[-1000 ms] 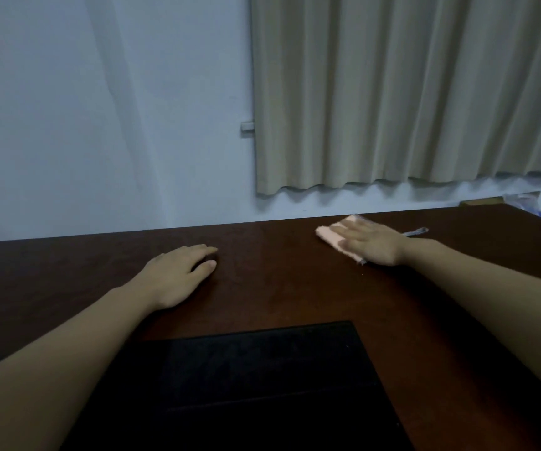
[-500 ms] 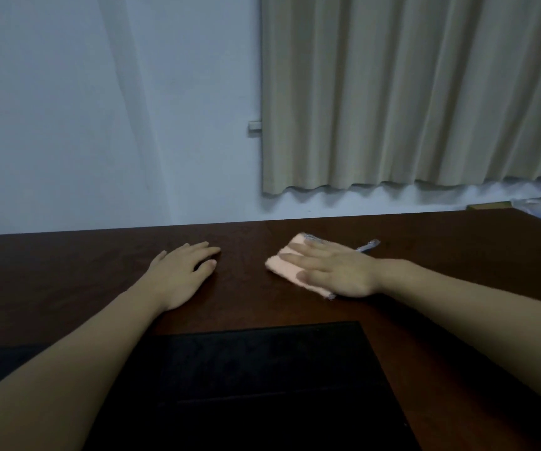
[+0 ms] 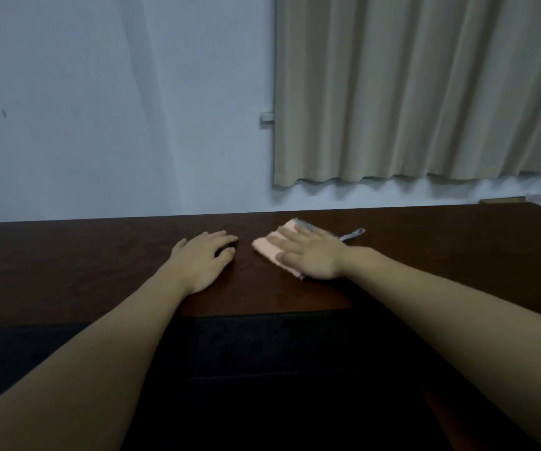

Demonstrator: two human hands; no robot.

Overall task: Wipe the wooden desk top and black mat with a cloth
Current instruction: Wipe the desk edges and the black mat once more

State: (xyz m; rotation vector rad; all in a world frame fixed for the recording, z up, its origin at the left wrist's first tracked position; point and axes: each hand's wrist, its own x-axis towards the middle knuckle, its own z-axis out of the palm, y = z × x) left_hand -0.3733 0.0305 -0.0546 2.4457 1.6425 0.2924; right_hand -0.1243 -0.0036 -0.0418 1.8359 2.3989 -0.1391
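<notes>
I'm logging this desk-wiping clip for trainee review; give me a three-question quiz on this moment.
1. True or false: the cloth lies on the black mat.
2. Which hand presses the cloth? A) left hand B) right hand
3. Fill in: the left hand rests flat on the bare wooden ____.

Key: 1 false, it lies on the wood beyond the mat; 2 B; 3 desk top.

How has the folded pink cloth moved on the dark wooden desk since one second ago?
Yes. The pink cloth, pressed under the right hand, slid leftward, from beneath the beige curtain toward the resting left hand.
</notes>
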